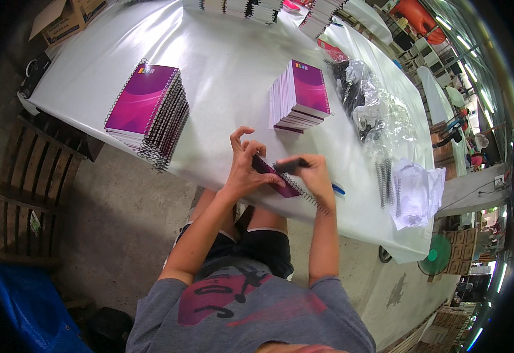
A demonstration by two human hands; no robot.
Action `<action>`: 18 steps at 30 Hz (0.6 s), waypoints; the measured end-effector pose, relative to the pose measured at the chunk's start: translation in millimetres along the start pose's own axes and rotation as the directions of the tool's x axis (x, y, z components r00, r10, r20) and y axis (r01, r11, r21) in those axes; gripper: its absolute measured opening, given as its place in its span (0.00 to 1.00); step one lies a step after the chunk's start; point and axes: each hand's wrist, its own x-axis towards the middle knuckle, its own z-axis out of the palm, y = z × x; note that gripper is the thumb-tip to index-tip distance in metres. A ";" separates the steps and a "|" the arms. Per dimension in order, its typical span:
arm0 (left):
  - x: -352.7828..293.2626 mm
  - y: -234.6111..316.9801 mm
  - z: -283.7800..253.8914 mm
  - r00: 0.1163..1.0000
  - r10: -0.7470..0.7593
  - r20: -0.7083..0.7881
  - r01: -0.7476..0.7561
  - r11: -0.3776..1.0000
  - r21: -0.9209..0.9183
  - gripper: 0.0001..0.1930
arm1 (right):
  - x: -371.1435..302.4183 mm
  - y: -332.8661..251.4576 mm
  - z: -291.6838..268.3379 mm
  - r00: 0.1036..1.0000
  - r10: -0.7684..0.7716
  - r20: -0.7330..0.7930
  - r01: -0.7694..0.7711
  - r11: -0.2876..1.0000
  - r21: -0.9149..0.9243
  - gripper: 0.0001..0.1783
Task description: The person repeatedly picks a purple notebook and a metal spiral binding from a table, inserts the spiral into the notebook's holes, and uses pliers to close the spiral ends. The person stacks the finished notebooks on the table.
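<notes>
White-topped table (221,70) ahead; stacks at ten (142,97) and one o'clock (310,88) probably sit there for easy reach. At dial centre, your left hand (247,167) pinches the purple notebook (290,189), seemingly steadying it, while your right hand (317,176) clasps a dark tool (291,165) beside the coil (311,200).

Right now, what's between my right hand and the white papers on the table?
In the head view, a blue pen-like item lies near your right hand, then dark wire coils right by the white papers.
</notes>
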 end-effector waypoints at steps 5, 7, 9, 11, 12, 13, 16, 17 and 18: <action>-0.5 -1.1 0.3 0.999 -0.034 0.015 0.035 0.998 -0.051 0.36 | 1.9 -6.6 -0.3 0.994 -0.111 -0.001 0.110 0.976 0.187 0.15; -0.7 -1.9 0.2 0.999 -0.023 0.026 0.024 0.999 -0.039 0.35 | 1.9 -10.8 5.3 0.998 -0.051 0.038 0.046 0.992 0.115 0.14; 0.3 -1.3 0.6 0.999 -0.010 0.036 0.012 0.999 -0.034 0.35 | 7.7 0.9 3.4 0.999 0.035 -0.013 -0.035 0.999 0.006 0.14; -0.5 -1.9 0.1 0.999 -0.030 0.036 0.032 0.998 -0.057 0.35 | 12.8 -4.6 3.2 1.000 0.000 -0.027 -0.001 0.999 -0.046 0.14; -0.6 -2.5 0.0 0.998 -0.048 0.036 0.051 0.996 -0.077 0.35 | 7.9 -9.5 3.5 0.995 -0.095 -0.012 0.096 0.987 0.127 0.16; -0.6 -3.2 -0.7 0.999 -0.031 0.035 0.032 0.998 -0.052 0.37 | 6.2 -12.8 6.2 0.991 -0.130 0.013 0.127 0.978 0.166 0.17; -1.1 -4.0 -1.5 1.000 -0.024 0.007 0.024 0.999 -0.043 0.42 | 9.1 -15.1 13.7 0.994 -0.086 0.066 0.077 0.989 0.126 0.17; 0.0 -3.0 0.2 0.999 -0.046 -0.017 0.044 0.995 -0.091 0.44 | 13.1 -8.2 11.8 0.999 -0.032 0.030 0.031 0.999 0.030 0.17; 0.8 -1.8 1.8 0.997 -0.070 -0.040 0.064 0.988 -0.140 0.46 | 17.6 3.9 10.1 1.000 0.019 -0.012 -0.020 0.998 -0.065 0.18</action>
